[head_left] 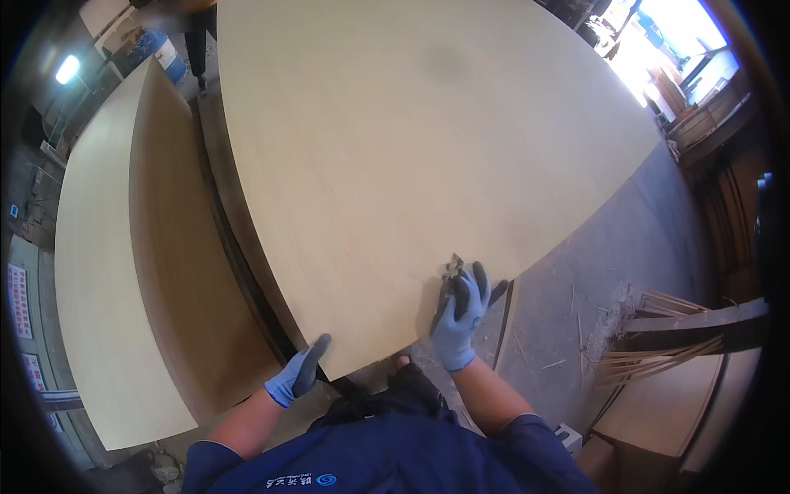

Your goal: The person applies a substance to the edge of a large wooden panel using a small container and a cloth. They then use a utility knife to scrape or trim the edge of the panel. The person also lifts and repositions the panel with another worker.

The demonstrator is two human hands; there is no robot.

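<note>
A large pale plywood sheet [395, 165] stretches out in front of me. My left hand [298, 372], in a blue glove with grey-coated fingers, grips its near left corner with the thumb side on top; the other fingers are hidden at the edge. Near the sheet's close right edge is my right hand [462, 317], gloved alike. Its fingers are closed around a small crumpled, greenish-tan piece [455, 265], possibly a rag, over the sheet's surface. Its exact kind I cannot make out.
Left of the sheet stands a stack of pale boards [99, 247] with a brown side. Beyond it are a blue drum [169, 62] and another person's dark-clothed leg [197, 49]. Thin wood strips [658, 358] and panels [658, 403] lie at lower right, beside the grey floor [576, 280] with scattered splinters.
</note>
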